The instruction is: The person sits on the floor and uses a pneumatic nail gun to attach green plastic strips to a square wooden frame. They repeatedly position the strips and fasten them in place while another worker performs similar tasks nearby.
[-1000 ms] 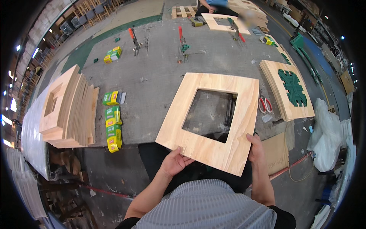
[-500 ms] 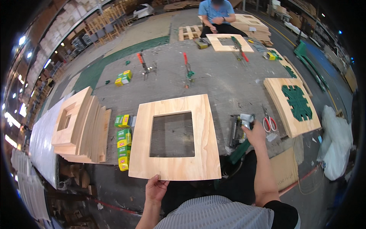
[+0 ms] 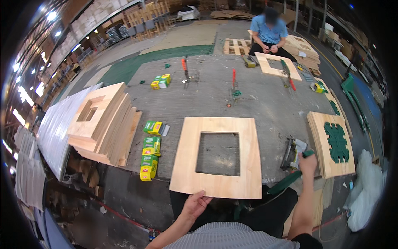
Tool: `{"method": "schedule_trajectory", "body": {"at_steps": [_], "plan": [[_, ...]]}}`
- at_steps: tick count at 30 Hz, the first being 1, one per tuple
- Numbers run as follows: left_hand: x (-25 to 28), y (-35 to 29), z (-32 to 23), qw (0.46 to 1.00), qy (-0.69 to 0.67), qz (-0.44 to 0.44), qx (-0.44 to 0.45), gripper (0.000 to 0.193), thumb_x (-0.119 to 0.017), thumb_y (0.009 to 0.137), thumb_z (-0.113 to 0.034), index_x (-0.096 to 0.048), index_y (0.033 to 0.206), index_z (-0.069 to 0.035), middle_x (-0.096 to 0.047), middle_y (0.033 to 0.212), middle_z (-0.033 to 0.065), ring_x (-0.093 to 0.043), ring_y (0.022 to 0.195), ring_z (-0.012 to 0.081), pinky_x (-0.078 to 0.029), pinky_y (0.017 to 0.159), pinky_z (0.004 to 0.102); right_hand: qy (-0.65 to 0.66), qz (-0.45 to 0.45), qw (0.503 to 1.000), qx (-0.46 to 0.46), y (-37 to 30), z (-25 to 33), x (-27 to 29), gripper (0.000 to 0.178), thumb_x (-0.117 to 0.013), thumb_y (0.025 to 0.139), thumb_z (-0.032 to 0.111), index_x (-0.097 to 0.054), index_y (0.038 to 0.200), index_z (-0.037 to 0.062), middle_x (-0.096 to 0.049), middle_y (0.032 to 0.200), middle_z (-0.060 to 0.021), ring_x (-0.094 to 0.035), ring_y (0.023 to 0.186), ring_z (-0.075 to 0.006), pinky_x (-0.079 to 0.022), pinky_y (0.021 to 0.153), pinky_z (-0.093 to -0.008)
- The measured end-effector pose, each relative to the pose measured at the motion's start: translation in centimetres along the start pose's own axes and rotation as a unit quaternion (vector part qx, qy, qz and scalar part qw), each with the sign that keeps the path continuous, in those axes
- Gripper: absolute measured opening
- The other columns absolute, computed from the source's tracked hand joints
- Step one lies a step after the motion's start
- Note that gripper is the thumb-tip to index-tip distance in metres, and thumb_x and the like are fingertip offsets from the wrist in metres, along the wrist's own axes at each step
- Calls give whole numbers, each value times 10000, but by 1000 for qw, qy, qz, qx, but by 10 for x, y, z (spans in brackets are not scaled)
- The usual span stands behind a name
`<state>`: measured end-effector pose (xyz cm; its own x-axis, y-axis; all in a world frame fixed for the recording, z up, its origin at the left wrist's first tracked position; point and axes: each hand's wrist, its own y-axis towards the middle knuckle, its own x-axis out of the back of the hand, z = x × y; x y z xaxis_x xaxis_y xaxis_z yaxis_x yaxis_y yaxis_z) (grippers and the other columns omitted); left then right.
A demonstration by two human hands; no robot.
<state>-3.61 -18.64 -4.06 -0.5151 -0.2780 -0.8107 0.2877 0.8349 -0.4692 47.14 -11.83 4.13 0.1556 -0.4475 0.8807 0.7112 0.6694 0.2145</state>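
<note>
A square pale wooden panel (image 3: 186, 166) with a square cut-out lies in front of me, its near edge past the worktop's edge. My left hand (image 3: 198, 204) pinches that near edge, thumb on top and fingers below. To the right, my right hand (image 3: 307, 164) is closed round the green grip of a staple gun (image 3: 295, 150) with a silver body and black magazine. The gun lies on its side at the worktop. A dark green strap or hose (image 3: 284, 182) runs from below my right hand toward my lap.
Stacked wooden frames (image 3: 99, 120) stand left; green-yellow boxes (image 3: 150, 146) sit between them and the panel. Right is a stack of boards (image 3: 317, 141) with a green piece (image 3: 336, 142) on top. Red-handled clamps (image 3: 234, 83) lie ahead. A co-worker (image 3: 268, 33) sits at the far side.
The view has swung left, so things appear farther right and lower. My right hand has closed round the staple gun's green grip. My left hand still holds the panel's near edge.
</note>
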Motion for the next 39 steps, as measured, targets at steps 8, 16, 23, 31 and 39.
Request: {"method": "schedule_trajectory", "body": {"at_steps": [8,16,23,31,39], "plan": [[3,42,55,991,-75,110,32,429,-613,1011,-34,-523,1420,58,-596,1431,162,-592,1321,303,-483,1141,463,335,377,863,-14,-1,-29,97,324,-631,1044,386,-662,1048,64,-653,866,-29,-612,712,-104,-514,628,-271],[1,21,50,954,204,85,204,466,-650,982,-587,-668,1038,-124,-692,848,13,-602,666,178,-469,629,346,300,607,732,79,-115,110,70,391,-630,1041,439,-680,1150,66,-681,872,-63,-625,743,-131,-502,636,-290],[-66,-22,-9,939,246,235,52,428,-563,1052,-520,-675,1019,-108,-659,796,-8,-554,560,117,-472,480,306,364,736,567,69,-250,189,18,248,-614,1064,249,-612,1158,19,-692,929,-97,-645,692,-183,-520,596,-318],[-57,-1,-60,900,377,48,-214,235,-574,1057,-245,-650,1137,-37,-712,1049,88,-709,971,205,-557,865,362,401,727,556,-39,-265,132,-50,592,-569,1072,428,-498,1480,5,-593,1376,-135,-580,1240,-269,-473,1073,-442],[-38,52,-72,697,685,-82,-198,278,-590,1025,-256,-688,1038,3,-457,1512,305,-532,1324,434,-447,1090,455,473,669,494,-292,-264,81,-65,756,-576,998,615,-453,1493,58,-486,1515,-136,-477,1373,-340,-366,1196,-523]]}}
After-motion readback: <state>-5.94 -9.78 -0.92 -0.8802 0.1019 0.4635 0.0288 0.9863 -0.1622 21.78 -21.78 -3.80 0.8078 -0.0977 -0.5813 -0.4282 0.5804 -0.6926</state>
